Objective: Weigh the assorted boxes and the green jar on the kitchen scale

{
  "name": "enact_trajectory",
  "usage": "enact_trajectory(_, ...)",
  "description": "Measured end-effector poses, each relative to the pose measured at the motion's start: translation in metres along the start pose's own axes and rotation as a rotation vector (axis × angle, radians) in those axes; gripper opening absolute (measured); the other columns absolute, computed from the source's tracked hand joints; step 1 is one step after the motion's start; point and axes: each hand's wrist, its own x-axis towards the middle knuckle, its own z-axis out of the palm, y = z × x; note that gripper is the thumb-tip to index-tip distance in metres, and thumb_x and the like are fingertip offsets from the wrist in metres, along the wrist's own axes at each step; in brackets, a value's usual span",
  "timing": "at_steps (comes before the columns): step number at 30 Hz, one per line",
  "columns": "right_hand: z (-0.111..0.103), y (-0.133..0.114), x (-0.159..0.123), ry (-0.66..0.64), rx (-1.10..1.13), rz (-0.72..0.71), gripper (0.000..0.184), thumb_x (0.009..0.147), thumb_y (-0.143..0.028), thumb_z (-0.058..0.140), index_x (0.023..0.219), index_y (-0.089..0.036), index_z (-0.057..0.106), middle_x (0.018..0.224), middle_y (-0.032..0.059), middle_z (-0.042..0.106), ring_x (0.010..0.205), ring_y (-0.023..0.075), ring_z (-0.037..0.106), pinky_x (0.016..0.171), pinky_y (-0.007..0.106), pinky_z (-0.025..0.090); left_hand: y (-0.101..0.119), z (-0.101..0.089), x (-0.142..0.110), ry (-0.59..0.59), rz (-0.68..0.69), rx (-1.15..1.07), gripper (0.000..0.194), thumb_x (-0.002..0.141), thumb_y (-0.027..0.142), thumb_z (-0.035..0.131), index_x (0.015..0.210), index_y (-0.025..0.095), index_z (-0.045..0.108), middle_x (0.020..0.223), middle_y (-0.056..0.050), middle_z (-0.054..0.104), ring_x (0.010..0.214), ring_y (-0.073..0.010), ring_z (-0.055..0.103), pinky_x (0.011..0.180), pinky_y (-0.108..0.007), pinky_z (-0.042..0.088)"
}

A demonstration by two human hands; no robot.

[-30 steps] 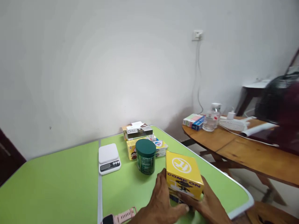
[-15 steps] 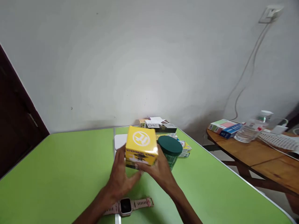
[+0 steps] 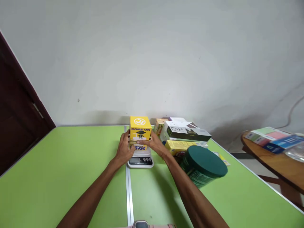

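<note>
A yellow cardboard box (image 3: 140, 129) printed "COME ON" stands upright at the white kitchen scale (image 3: 141, 165), over its weighing plate. Whether its base rests on the plate or is just above it, I cannot tell. My left hand (image 3: 124, 147) is closed on the box's left side, thumb across the lower front. On the opposite side my right hand (image 3: 154, 144) grips it, its thumb also lying over the front face. The scale's display and round buttons show in front of the box.
Right of the scale are a green-lidded tub (image 3: 206, 161), a yellow carton (image 3: 182, 148) and a black-and-white box (image 3: 188, 132) among stacked boxes. A smartwatch (image 3: 141, 224) lies at the near edge. A wooden side table (image 3: 266, 155) holds more boxes and a bottle.
Both hands have carried the yellow box forward, away from me, to the scale, and it now appears farther off. The view has shifted, so the watch sits lower.
</note>
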Motion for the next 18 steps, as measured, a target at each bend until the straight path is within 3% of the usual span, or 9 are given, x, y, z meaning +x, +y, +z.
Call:
enact_trajectory(3,-0.007,-0.001,0.001,-0.169,0.130,0.101,0.090,0.057,-0.041,0.094,0.138,-0.021,0.060,0.129,0.0161,0.073,0.118,0.0378,0.070,0.092,0.054,0.060,-0.001,0.002,0.000,-0.032,0.015,-0.012,0.082,0.076,0.009,0.060,0.153,0.024,0.037,0.139,-0.013,0.050,0.132,-0.0278,0.054,0.110,-0.047,0.051)
enact_trajectory(7,-0.009,-0.009,-0.011,-0.194,0.170,0.149,0.095,0.058,-0.045,0.093,0.144,-0.024,0.056,0.136,0.0135,0.069,0.120,0.0348,0.069,0.100,0.054,0.057,-0.003,-0.004,-0.006,-0.059,-0.017,-0.034,0.081,0.077,0.011,0.060,0.154,0.023,0.037,0.142,-0.014,0.051,0.126,-0.0266,0.059,0.105,-0.045,0.053)
enact_trajectory(12,-0.004,0.004,-0.057,-0.011,0.101,0.177,0.105,0.066,-0.056,0.089,0.156,-0.026,0.045,0.158,0.0150,0.051,0.146,0.0347,0.049,0.118,0.055,0.042,-0.020,-0.026,-0.040,0.006,-0.206,-0.028,0.076,0.082,0.019,0.060,0.154,0.021,0.035,0.145,-0.018,0.054,0.116,-0.0249,0.065,0.094,-0.044,0.056)
enact_trajectory(16,-0.008,0.028,-0.105,0.126,-0.011,0.304,0.095,0.084,-0.072,0.067,0.162,-0.027,0.037,0.171,0.0096,0.029,0.158,0.0300,0.027,0.129,0.052,0.021,-0.035,-0.048,-0.069,0.066,-0.368,-0.030,0.066,0.085,0.026,0.062,0.147,0.017,0.042,0.134,-0.018,0.063,0.097,-0.0206,0.070,0.086,-0.040,0.058)
enact_trajectory(18,-0.010,0.038,-0.123,0.159,-0.061,0.331,0.094,0.087,-0.077,0.059,0.162,-0.025,0.038,0.170,0.0095,0.030,0.159,0.0295,0.025,0.131,0.051,0.015,-0.040,-0.056,-0.075,0.104,-0.391,-0.041,0.061,0.085,0.031,0.064,0.142,0.017,0.047,0.129,-0.017,0.066,0.095,-0.0201,0.071,0.086,-0.039,0.057)
